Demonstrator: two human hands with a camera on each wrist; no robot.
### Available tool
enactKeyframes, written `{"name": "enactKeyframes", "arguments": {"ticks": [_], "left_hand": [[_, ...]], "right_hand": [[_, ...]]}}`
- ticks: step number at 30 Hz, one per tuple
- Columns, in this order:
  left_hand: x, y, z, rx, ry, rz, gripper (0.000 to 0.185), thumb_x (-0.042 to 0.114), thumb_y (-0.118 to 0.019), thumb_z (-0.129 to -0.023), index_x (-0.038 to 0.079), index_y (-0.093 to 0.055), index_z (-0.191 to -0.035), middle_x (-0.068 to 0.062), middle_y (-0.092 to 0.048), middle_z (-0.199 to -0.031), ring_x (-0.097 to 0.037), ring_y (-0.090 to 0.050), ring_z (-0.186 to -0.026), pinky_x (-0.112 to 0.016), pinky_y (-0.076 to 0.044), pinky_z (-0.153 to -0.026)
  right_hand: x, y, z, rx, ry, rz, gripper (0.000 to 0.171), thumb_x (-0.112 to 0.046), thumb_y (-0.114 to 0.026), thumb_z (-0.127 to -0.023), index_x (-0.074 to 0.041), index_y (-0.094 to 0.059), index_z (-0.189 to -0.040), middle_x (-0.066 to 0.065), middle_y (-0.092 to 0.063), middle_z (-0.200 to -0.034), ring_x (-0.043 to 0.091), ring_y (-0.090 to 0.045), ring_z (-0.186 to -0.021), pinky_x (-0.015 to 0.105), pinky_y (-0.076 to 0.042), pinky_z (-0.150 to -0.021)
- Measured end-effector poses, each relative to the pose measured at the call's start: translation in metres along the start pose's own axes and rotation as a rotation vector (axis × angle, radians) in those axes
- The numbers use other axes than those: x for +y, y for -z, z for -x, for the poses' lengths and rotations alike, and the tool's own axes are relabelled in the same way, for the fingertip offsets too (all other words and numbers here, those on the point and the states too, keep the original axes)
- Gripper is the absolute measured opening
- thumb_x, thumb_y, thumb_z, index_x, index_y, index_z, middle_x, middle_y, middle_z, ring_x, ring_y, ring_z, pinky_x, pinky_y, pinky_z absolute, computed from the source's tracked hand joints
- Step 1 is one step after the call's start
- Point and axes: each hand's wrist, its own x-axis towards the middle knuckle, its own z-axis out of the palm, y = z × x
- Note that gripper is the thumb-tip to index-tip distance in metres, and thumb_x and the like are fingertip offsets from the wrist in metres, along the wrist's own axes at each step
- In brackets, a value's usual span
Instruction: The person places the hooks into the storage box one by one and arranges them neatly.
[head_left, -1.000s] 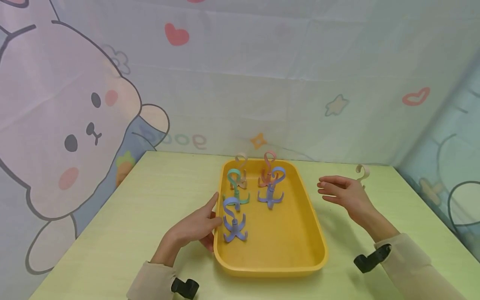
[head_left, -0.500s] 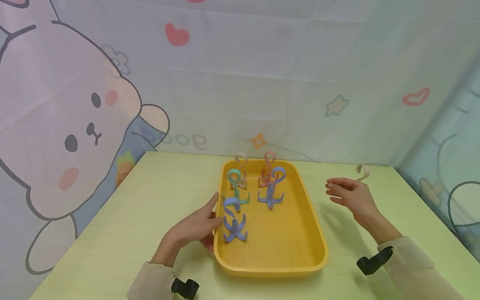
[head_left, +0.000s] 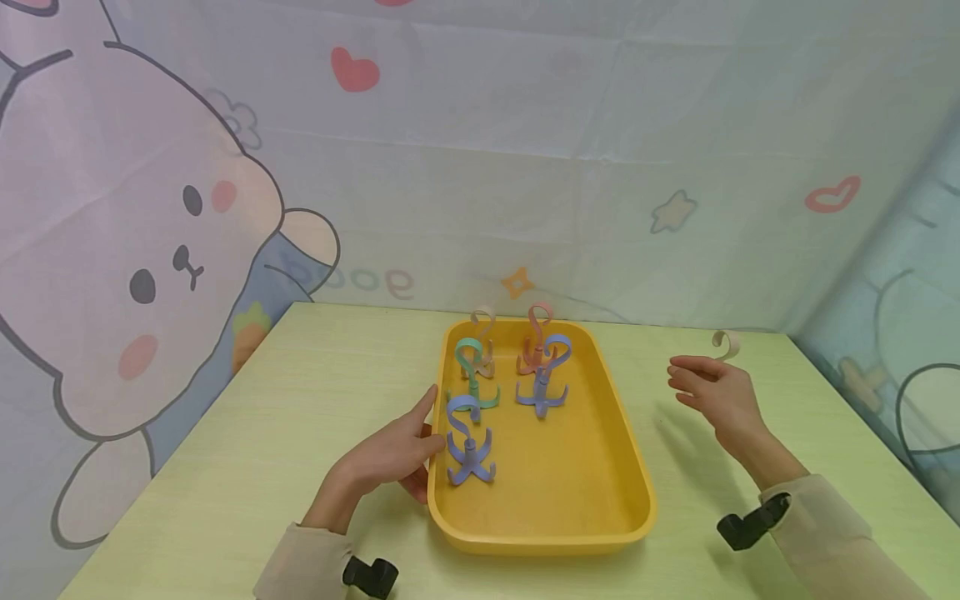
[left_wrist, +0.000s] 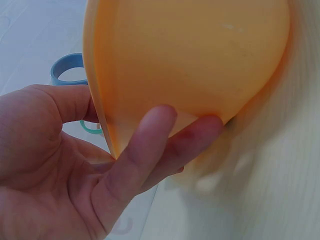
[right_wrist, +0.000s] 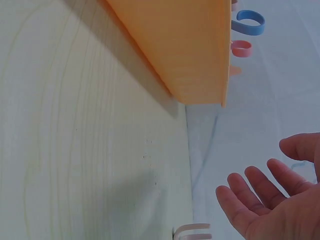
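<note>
A yellow tray (head_left: 633, 467) lies on the pale green table and holds several upright hooks: two blue hooks (head_left: 468, 446) (head_left: 542, 379), a green hook (head_left: 472, 371), a pink hook (head_left: 535, 337) and a beige hook (head_left: 483, 333). My left hand (head_left: 393, 454) grips the tray's left rim, thumb over the edge and fingers (left_wrist: 165, 145) under the tray (left_wrist: 190, 55). My right hand (head_left: 712, 392) hovers open right of the tray, beside a beige hook (head_left: 726, 342) standing on the table. The right wrist view shows its relaxed fingers (right_wrist: 260, 200) above that hook (right_wrist: 192, 231).
A cartoon-printed cloth backdrop (head_left: 480, 158) rises along the table's far and side edges. The table (head_left: 315, 400) stretches bare to the left of the tray. Black wrist straps (head_left: 746, 525) sit on both sleeves.
My right hand has drifted right, away from the tray and closer to the beige hook on the table. The left hand and tray have stayed still.
</note>
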Motion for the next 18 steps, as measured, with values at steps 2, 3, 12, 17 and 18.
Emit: {"name": "enactKeyframes", "arguments": {"ticks": [2, 3, 12, 17, 18], "left_hand": [[-0.0001, 0.0000, -0.0001, 0.001, 0.000, 0.000, 0.088, 0.015, -0.050, -0.105, 0.015, 0.008, -0.171, -0.025, -0.064, -0.136, -0.018, -0.067, -0.052, -0.040, -0.065, -0.057], [-0.0001, 0.0000, 0.0000, 0.001, 0.001, 0.000, 0.088, 0.015, -0.050, -0.105, 0.015, 0.008, -0.171, -0.024, -0.064, -0.136, -0.018, -0.067, -0.052, -0.040, -0.065, -0.056], [-0.0001, -0.0002, 0.0008, 0.006, 0.002, -0.005, 0.088, 0.015, -0.051, -0.104, 0.015, 0.007, -0.171, -0.024, -0.064, -0.135, -0.019, -0.068, -0.052, -0.042, -0.065, -0.058], [0.0001, -0.0002, 0.0011, 0.006, 0.001, -0.003, 0.089, 0.015, -0.052, -0.104, 0.015, 0.006, -0.171, -0.024, -0.064, -0.135, -0.019, -0.068, -0.052, -0.042, -0.065, -0.058], [0.0002, -0.0002, 0.0011, 0.005, 0.000, -0.003, 0.089, 0.015, -0.052, -0.104, 0.015, 0.007, -0.171, -0.024, -0.064, -0.135, -0.019, -0.068, -0.052, -0.042, -0.065, -0.058]], "right_hand": [[0.0009, 0.0012, 0.0003, 0.008, 0.003, 0.000, 0.048, -0.024, -0.064, -0.106, 0.006, -0.058, -0.144, -0.030, -0.068, -0.096, -0.009, -0.069, -0.093, 0.016, -0.062, -0.085], [0.0013, 0.0017, 0.0003, 0.013, 0.005, 0.002, 0.048, -0.023, -0.064, -0.106, 0.006, -0.058, -0.143, -0.030, -0.068, -0.095, -0.009, -0.069, -0.093, 0.016, -0.062, -0.085], [0.0045, 0.0048, 0.0003, 0.054, 0.035, -0.021, 0.041, -0.020, -0.063, -0.106, 0.006, -0.061, -0.137, -0.030, -0.068, -0.093, -0.010, -0.069, -0.088, 0.014, -0.061, -0.083], [0.0049, 0.0047, -0.0002, 0.071, 0.035, -0.034, 0.039, -0.020, -0.064, -0.105, 0.005, -0.062, -0.135, -0.029, -0.068, -0.093, -0.010, -0.068, -0.088, 0.013, -0.061, -0.080], [0.0051, 0.0046, -0.0004, 0.074, 0.032, -0.035, 0.039, -0.020, -0.065, -0.105, 0.005, -0.062, -0.135, -0.029, -0.068, -0.093, -0.010, -0.068, -0.088, 0.012, -0.061, -0.080]]}}
